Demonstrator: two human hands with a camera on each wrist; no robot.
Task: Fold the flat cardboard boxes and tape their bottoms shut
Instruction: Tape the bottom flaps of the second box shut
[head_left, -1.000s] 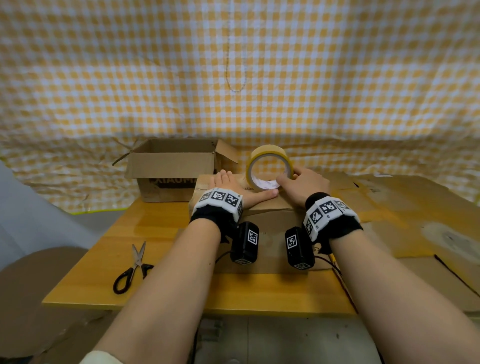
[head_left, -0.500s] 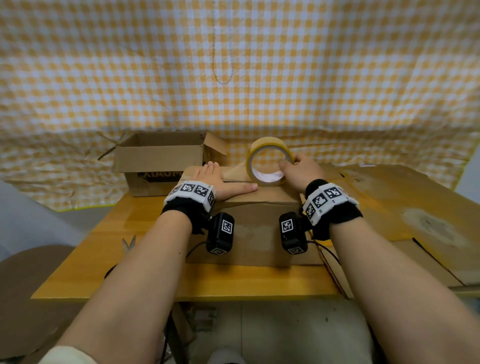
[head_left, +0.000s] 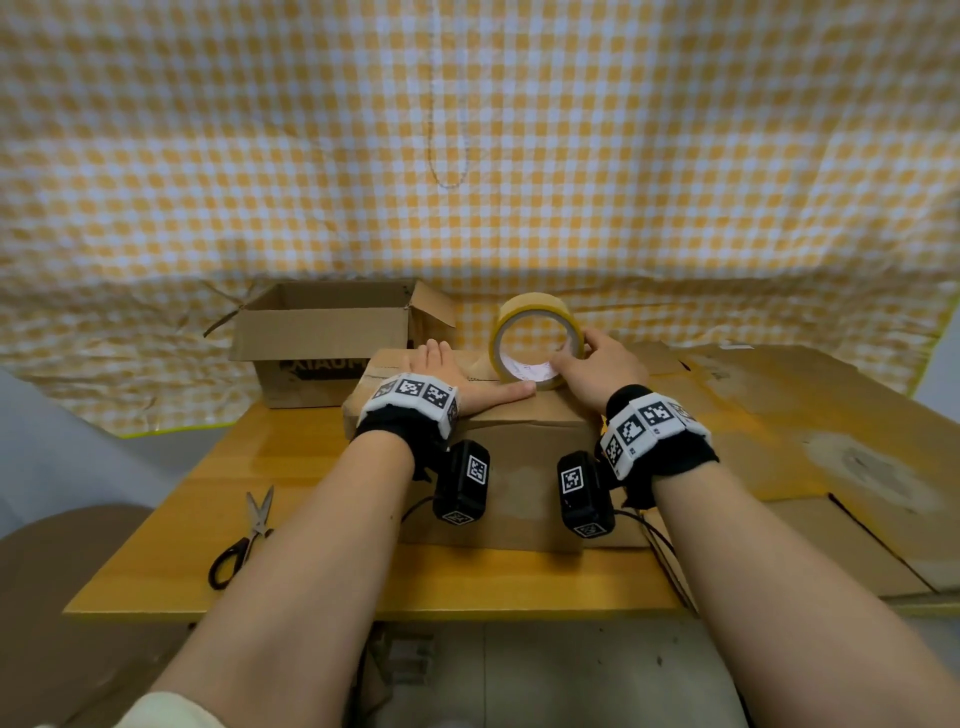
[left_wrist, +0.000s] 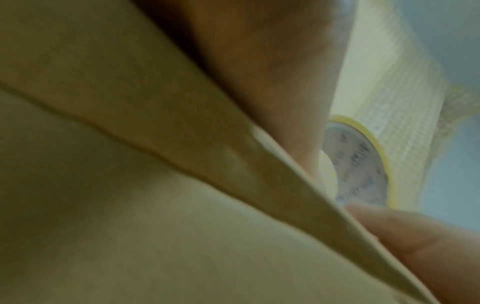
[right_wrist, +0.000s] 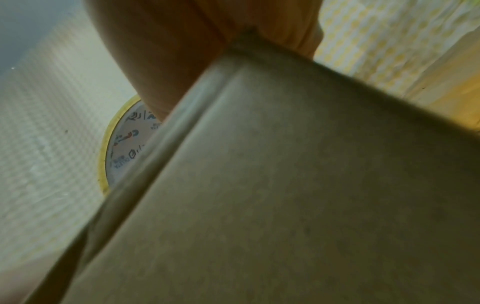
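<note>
Two boxes: near box (head_left: 519, 415) under flat left hand (head_left: 441, 374); right hand (head_left: 597, 369) grips one tape roll (head_left: 535, 312).

Scissors (head_left: 244, 535), black handles, lie on the wooden table (head_left: 311, 467) at about 8 o'clock, blades closed and pointing away toward 12. A yellow-and-white checked cloth (head_left: 467, 156) hangs as backdrop across 10 to 2 o'clock, creased near its lower edge. Grey floor (head_left: 571, 675) shows below the table's near edge at 6 o'clock.
</note>
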